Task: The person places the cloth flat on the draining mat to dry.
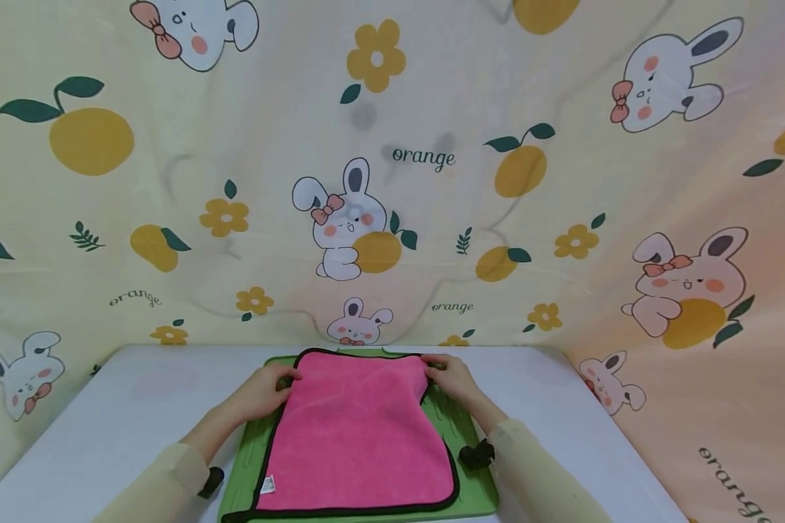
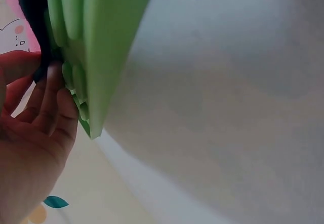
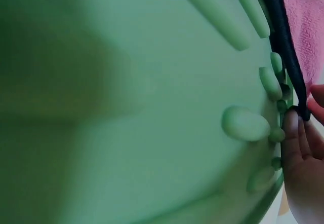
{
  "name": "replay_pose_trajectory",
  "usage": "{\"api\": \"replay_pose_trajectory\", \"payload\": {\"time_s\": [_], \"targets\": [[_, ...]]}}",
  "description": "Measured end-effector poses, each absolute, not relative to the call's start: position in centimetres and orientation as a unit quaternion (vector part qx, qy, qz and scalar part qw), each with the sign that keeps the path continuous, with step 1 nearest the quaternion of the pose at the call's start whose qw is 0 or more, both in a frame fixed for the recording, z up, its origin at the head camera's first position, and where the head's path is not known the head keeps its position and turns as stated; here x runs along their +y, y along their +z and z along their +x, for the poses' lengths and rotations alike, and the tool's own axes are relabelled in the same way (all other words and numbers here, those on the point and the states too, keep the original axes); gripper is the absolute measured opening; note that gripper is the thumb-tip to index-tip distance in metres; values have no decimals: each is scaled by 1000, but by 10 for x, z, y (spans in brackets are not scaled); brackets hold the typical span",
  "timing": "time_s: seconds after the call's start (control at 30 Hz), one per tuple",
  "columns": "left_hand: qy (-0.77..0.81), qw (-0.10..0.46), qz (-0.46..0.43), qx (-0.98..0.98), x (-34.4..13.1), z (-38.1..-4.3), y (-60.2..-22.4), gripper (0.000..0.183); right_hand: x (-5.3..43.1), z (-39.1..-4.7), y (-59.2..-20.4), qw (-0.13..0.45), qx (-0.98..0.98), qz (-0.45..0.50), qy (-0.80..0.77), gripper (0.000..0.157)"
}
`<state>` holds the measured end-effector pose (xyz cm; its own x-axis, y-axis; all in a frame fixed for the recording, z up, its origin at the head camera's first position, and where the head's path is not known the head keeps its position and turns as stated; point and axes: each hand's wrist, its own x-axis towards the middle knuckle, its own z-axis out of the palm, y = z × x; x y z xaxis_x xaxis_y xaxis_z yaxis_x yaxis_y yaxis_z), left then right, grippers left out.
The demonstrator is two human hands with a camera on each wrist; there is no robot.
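A pink cloth (image 1: 360,428) with black edging and a small white tag (image 1: 267,484) lies spread over a green board (image 1: 245,450). My left hand (image 1: 262,393) pinches the cloth's left edge near its far corner; the left wrist view shows the thumb and fingers of that hand (image 2: 38,117) on the black edging (image 2: 38,26). At the far right corner, my right hand (image 1: 454,379) pinches the edging between thumb and fingers, also visible in the right wrist view. Raised rounded ridges (image 3: 245,123) stand on the green board beside that hand.
Beneath the board is a white table (image 1: 163,392). Behind and to the right hangs a patterned curtain (image 1: 432,232) with rabbits, oranges and flowers. Black bands (image 1: 477,455) show at both wrists, near the pale sleeves (image 1: 536,472).
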<state>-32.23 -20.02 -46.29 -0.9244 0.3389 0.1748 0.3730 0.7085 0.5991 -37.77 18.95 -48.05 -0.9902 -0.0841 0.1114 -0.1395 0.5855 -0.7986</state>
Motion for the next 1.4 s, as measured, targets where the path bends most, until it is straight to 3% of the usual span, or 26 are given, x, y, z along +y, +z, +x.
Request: {"api": "replay_pose_trajectory", "payload": {"time_s": [0.37,0.8,1.17,1.4], "targets": [[-329,32,-208,-921,-201,-316,-471,29,200,-358,-483,15,-862,61,503,34],[-338,14,-187,-922,-198,-303,-463,32,203,-332,-476,-46,-832,122,539,31],[-338,8,-178,-924,-198,-299,-464,28,197,-334,-479,9,-839,61,540,26],[-329,5,-178,-927,-198,-298,-464,29,204,-342,-479,43,-884,77,459,26]]}}
